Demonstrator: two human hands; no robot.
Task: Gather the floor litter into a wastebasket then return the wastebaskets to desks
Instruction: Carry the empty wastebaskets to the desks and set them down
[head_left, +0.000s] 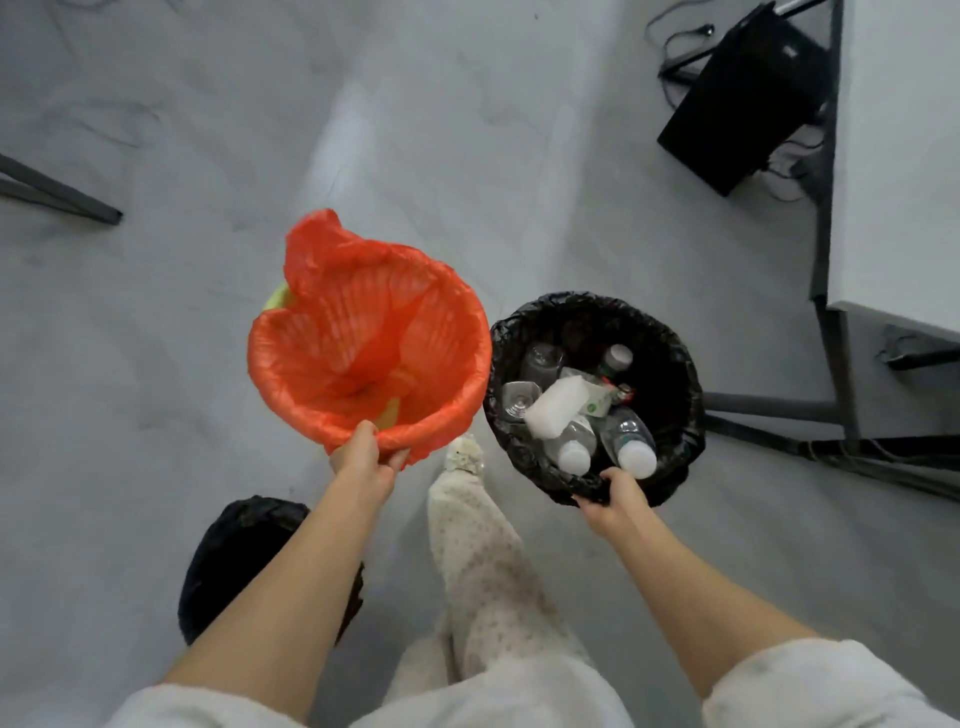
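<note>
Two bins carried by near rims: left grip (362, 460) holds orange-lined wastebasket (322, 364); right grip (615, 499), black-lined wastebasket (670, 364).

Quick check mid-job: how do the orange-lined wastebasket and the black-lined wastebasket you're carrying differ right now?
The orange-lined wastebasket, held in the left hand, looks empty; the black-lined wastebasket, in the right hand, holds plastic bottles and a white block. The orange liner's edge sticks up loosely at the far side; the black liner sits folded over its rim. Both are round, lined, and gripped at the near rim.
</note>
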